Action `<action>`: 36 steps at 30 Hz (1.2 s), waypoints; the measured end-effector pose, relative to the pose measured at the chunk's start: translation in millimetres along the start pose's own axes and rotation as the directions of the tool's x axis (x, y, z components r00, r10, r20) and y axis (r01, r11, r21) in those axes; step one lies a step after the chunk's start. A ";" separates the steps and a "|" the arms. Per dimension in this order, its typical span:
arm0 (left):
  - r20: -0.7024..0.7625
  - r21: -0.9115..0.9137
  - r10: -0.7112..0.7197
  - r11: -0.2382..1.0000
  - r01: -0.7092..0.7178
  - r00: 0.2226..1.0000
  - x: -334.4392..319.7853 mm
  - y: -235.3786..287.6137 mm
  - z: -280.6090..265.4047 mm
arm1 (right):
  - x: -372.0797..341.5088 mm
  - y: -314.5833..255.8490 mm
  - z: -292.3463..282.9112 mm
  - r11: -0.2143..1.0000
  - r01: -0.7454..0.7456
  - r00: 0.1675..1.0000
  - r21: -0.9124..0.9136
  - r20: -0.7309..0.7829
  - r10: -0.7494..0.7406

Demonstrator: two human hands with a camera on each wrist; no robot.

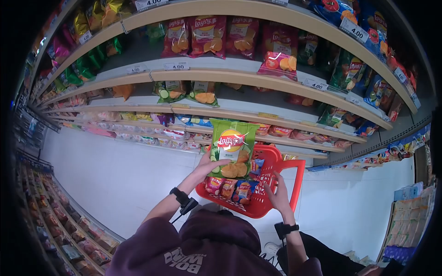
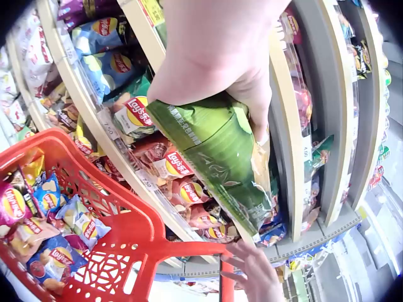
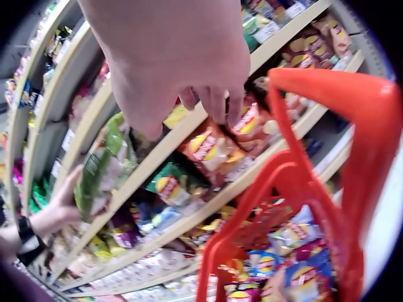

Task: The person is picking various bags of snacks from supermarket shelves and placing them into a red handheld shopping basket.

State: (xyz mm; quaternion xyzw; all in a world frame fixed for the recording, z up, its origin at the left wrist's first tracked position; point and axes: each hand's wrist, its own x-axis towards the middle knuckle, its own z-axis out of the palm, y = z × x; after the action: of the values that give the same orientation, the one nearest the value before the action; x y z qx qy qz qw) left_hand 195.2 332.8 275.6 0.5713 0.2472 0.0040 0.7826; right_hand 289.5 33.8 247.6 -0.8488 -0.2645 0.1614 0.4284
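My left hand (image 1: 209, 164) grips a large green Lay's chip bag (image 1: 234, 146) by its left side, thumb across the front. The bag is upright, printed with cucumber and chips, and in the head view overlaps the red shopping basket (image 1: 275, 158). From the left wrist view, the hand (image 2: 208, 56) clasps the green bag (image 2: 211, 148) from above. Over the basket's right side, near its raised handle (image 1: 298, 184), my right hand (image 1: 279, 197) holds nothing, fingers spread. Smaller chip bags (image 1: 241, 191) lie inside the basket, partly hidden behind the green bag.
Curved shelves (image 1: 207, 73) of chip bags with price tags run across the front. Red Lay's bags (image 1: 207, 37) stand on an upper shelf. Another stocked shelf (image 1: 69, 221) is at the left, and a rack (image 1: 407, 221) stands at the right. White floor (image 1: 106, 170) surrounds the basket.
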 end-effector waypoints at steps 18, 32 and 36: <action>-0.028 -0.096 0.279 0.955 -0.280 0.960 -97.9 56.9 -7.9 | 55.3 -176.1 34.6 0.619 -0.114 0.965 0.777 0.235 -0.116; -0.061 0.647 0.716 0.559 -0.519 0.695 -102.1 66.6 25.3 | 19.3 -190.9 58.8 0.829 0.152 0.981 0.538 0.023 -0.195; 0.064 0.576 0.713 0.545 -0.609 0.698 -98.5 50.7 12.1 | 34.5 -174.9 50.7 0.579 -0.109 0.990 0.808 0.139 -0.008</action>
State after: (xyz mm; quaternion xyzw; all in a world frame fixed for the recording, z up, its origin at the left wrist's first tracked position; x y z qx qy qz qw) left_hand 127.4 311.2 361.5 0.8203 0.0712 0.2787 0.4944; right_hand 237.6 172.9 358.6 -0.5535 -0.1636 0.3306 0.7467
